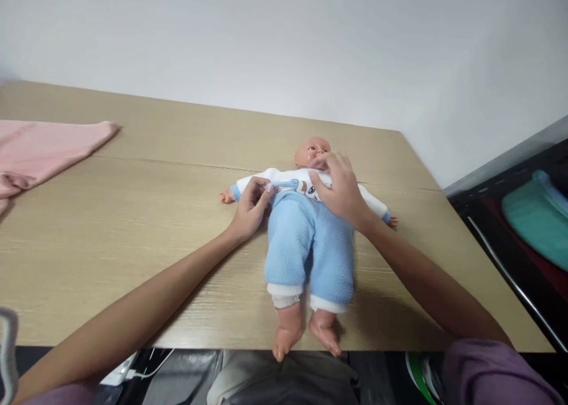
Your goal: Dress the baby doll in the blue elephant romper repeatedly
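A baby doll (pixel 306 239) lies on its back on the wooden table (pixel 133 215), head away from me and bare feet at the near edge. It wears light blue fleece trousers (pixel 310 245) and a white top (pixel 293 181) with blue trim. My left hand (pixel 251 206) pinches the hem of the white top at the doll's side, fingers closed on the cloth. My right hand (pixel 339 189) rests on the doll's chest just under its chin, with its fingers curled on the top.
A pink cloth (pixel 39 150) lies at the table's far left. A white wall stands behind the table. To the right sits a dark rack with a teal item (pixel 539 215). Below the near edge are a white cable and dark fabric.
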A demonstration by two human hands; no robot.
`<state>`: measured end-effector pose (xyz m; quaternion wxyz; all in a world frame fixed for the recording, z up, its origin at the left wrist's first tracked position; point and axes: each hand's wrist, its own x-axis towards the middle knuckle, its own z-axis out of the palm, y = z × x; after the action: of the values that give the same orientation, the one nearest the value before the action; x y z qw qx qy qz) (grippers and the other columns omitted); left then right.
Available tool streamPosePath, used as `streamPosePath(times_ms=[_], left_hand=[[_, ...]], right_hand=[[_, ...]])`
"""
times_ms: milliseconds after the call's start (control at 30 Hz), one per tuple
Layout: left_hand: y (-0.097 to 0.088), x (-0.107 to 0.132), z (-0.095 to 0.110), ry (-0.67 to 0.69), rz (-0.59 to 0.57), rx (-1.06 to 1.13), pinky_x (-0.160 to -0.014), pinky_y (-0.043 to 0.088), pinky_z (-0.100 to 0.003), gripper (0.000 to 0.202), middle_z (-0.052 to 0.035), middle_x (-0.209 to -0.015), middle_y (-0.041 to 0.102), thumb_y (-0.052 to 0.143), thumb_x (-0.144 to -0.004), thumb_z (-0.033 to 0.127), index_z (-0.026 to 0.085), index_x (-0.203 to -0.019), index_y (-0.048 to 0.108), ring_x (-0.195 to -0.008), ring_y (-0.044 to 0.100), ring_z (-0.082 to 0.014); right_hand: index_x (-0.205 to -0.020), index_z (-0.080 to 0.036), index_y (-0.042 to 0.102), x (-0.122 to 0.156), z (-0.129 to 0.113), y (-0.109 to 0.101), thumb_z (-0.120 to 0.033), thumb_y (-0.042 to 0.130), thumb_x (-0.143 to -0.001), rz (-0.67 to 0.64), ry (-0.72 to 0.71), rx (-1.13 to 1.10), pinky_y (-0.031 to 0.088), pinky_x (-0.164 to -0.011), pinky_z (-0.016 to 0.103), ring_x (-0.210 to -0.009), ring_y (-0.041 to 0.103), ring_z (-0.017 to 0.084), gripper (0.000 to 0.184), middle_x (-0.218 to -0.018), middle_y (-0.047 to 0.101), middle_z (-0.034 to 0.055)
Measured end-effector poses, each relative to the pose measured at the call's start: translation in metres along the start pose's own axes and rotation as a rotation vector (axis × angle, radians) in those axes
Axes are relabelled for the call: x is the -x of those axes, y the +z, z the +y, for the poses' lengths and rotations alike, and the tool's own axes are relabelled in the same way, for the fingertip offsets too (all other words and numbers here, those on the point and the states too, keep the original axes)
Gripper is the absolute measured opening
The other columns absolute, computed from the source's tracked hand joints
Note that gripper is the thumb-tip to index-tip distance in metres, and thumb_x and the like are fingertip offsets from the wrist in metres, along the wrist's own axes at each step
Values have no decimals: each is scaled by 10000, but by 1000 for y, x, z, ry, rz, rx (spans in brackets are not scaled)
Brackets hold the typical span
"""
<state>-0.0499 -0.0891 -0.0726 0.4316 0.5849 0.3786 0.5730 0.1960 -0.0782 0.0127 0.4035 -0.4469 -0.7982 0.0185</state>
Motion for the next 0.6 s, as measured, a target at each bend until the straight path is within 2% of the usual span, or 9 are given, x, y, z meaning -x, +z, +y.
streamPosePath(times_ms=[67, 167, 233, 300, 367, 433, 533, 600], left_hand=[[0, 3, 0, 25, 33, -55, -637, 428, -304, 466, 29, -825, 571, 712, -1027, 708, 257, -1087, 607, -689, 518, -158], [0, 6, 3, 75, 43, -139, -687, 436, -319, 443, 28, -836, 567, 665, -1062, 696, 260, -1117, 607, -718, 523, -165], [0, 7, 4, 125, 36, -183, -746, 453, -328, 426, 17, -872, 585, 646, -1080, 679, 255, -1115, 619, -768, 537, -172], [1, 8, 6, 170, 42, -206, -800, 471, -337, 416, -2, -922, 613, 633, -1092, 663, 248, -1109, 630, -826, 559, -183], [1, 8, 6, 185, 45, -203, -825, 483, -344, 407, -17, -959, 633, 621, -1100, 650, 243, -1103, 634, -862, 573, -193], [2, 9, 7, 177, 18, -189, -827, 492, -349, 417, -30, -976, 646, 608, -1101, 657, 242, -1092, 636, -866, 578, -201], [1, 11, 8, 176, -44, -179, -821, 507, -360, 461, -45, -974, 661, 593, -1087, 698, 241, -1073, 643, -854, 588, -211], [-1, 12, 8, 208, -37, -192, -827, 519, -376, 445, -52, -962, 663, 585, -1094, 685, 244, -1065, 641, -857, 599, -221]], right_hand=[[-1124, -205, 703, -43, -6, 16, -272, 606, -1061, -232, -64, 14, 485, -1154, 505, -1222, 670, 314, 134, -1218, 777, 128], [-1289, -161, 731, -95, -8, 52, -228, 705, -997, -680, -171, 29, 499, -1148, 460, -1313, 675, 324, 301, -1415, 757, 163], [-1316, -175, 743, -115, -9, 76, -174, 755, -948, -937, -280, 32, 529, -1066, 415, -1266, 701, 317, 368, -1418, 766, 151], [-1239, -199, 774, -120, -11, 96, -126, 743, -941, -1064, -353, 18, 532, -971, 373, -1154, 730, 288, 308, -1308, 811, 111], [-1106, -216, 792, -115, -14, 106, -108, 737, -933, -1045, -366, -7, 510, -887, 347, -1034, 729, 263, 211, -1164, 834, 74], [-1053, -229, 782, -106, -14, 106, -133, 773, -902, -927, -334, -61, 482, -832, 335, -957, 704, 250, 179, -1089, 826, 54], [-1154, -242, 738, -94, -8, 91, -191, 760, -882, -704, -206, -266, 477, -838, 328, -932, 671, 232, 277, -1081, 796, 30], [-1181, -242, 695, -91, 0, 80, -233, 733, -868, -604, -73, -469, 497, -869, 324, -942, 654, 220, 316, -1064, 763, 9]])
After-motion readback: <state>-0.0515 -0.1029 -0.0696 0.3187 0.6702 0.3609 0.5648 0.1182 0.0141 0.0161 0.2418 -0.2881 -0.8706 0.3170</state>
